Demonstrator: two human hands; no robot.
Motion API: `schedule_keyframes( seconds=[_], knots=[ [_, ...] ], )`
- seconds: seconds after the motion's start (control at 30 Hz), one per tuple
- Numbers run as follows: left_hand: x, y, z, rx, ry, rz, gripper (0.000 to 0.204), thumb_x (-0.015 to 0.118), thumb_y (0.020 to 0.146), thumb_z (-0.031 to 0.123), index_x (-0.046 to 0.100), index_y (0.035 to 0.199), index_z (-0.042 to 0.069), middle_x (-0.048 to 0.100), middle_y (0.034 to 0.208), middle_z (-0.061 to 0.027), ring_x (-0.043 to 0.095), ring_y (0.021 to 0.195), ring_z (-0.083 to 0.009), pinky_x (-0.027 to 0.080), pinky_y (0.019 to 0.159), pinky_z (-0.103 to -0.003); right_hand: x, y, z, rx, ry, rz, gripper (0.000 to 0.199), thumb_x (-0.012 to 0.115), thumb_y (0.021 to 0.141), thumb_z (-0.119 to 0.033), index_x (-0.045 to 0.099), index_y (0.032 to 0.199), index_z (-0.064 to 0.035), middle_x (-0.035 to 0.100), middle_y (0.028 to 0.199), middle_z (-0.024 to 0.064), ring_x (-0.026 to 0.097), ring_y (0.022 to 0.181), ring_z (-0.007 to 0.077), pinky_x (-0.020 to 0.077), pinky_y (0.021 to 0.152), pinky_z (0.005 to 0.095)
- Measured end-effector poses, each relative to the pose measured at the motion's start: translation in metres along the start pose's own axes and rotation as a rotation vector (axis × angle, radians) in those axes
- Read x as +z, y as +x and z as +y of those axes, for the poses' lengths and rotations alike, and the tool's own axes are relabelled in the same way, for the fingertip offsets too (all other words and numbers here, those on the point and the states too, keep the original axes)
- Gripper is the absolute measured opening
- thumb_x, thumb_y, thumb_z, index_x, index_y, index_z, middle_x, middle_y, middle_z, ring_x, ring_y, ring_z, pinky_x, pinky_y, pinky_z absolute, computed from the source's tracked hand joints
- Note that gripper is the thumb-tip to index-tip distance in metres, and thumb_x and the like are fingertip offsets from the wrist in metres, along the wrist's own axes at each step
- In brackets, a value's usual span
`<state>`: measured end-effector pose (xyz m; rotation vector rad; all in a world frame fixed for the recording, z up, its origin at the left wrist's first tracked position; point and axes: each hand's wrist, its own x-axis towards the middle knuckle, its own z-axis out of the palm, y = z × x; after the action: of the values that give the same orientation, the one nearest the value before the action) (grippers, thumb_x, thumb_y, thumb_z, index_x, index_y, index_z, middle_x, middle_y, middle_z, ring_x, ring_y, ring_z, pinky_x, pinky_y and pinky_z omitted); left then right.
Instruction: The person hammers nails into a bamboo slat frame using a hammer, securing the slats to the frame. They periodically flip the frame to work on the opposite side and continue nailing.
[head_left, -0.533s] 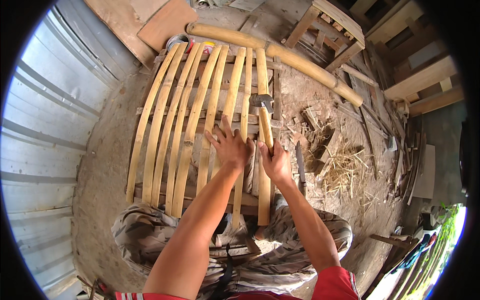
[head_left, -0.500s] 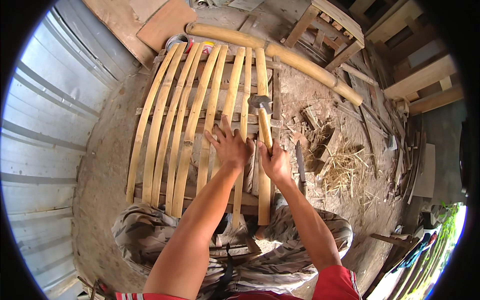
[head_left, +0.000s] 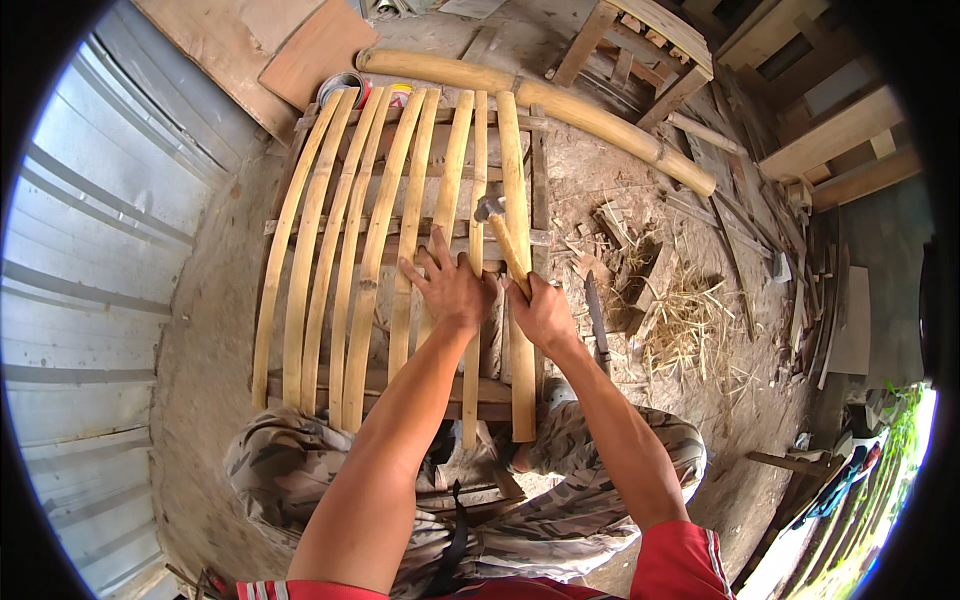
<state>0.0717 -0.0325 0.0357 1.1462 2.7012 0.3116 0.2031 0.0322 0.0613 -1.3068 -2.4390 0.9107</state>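
Several bamboo slats [head_left: 369, 284] lie side by side, running away from me, across the crosspieces of a wooden frame [head_left: 541, 190]. My left hand [head_left: 455, 288] is spread over the slats right of the middle, its fingers apart and resting on them. In my right hand [head_left: 544, 313] is a hammer [head_left: 509, 242], gripped by its wooden handle. The dark hammer head is over a narrow slat [head_left: 475, 362], just beyond my left fingers; I cannot tell whether it touches. A wider slat [head_left: 515, 180] lies at the right, partly under the hammer handle and my right hand.
A long knife [head_left: 597, 318] lies on the ground right of the frame, near wood scraps and shavings [head_left: 690, 325]. A thick bamboo pole [head_left: 590, 114] stretches behind the frame. Beyond it stands a small wooden stool [head_left: 640, 60]. Corrugated metal sheeting [head_left: 85, 290] walls the left side.
The hammer head has shifted left, from beside the wide right slat to over the narrow one, and the handle now tilts. My left hand remains spread on the slats.
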Motion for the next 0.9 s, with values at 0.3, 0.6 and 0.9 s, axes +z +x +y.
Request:
schedule_keyframes(
  seconds=[0.3,0.6,0.9],
  knots=[
    [-0.011,-0.001,0.009,0.005,0.058,-0.085,0.053,0.062,0.090,0.048,0.068,0.124,0.009,0.016,0.166,-0.0200,0.022,0.147,-0.0492,0.003,0.119,-0.071,0.002,0.000,0.008,-0.019,-0.002,0.007,0.042,0.065,0.097,-0.038,0.061,0.091,0.0027,0.065,0.073,0.0320,0.067,0.074,0.0512,0.0537,0.060,0.0552],
    [-0.017,-0.004,0.009,0.007,0.020,-0.086,0.056,0.066,0.088,0.050,0.069,0.123,0.006,0.015,0.167,-0.0194,0.024,0.147,-0.0484,0.003,0.119,-0.069,0.002,0.004,0.015,-0.001,-0.019,-0.041,0.044,0.065,0.097,-0.039,0.061,0.089,0.0040,0.065,0.076,0.0344,0.068,0.079,0.0499,0.0552,0.060,0.0522],
    [-0.009,-0.003,-0.001,-0.025,0.070,-0.075,0.061,0.053,0.093,0.055,0.066,0.126,0.005,0.015,0.166,-0.0182,0.021,0.149,-0.0463,0.002,0.119,-0.069,-0.064,-0.009,-0.023,-0.059,0.051,-0.014,0.048,0.062,0.099,-0.045,0.060,0.089,0.0017,0.066,0.074,0.0288,0.065,0.073,0.0509,0.0518,0.062,0.0554]
  ],
)
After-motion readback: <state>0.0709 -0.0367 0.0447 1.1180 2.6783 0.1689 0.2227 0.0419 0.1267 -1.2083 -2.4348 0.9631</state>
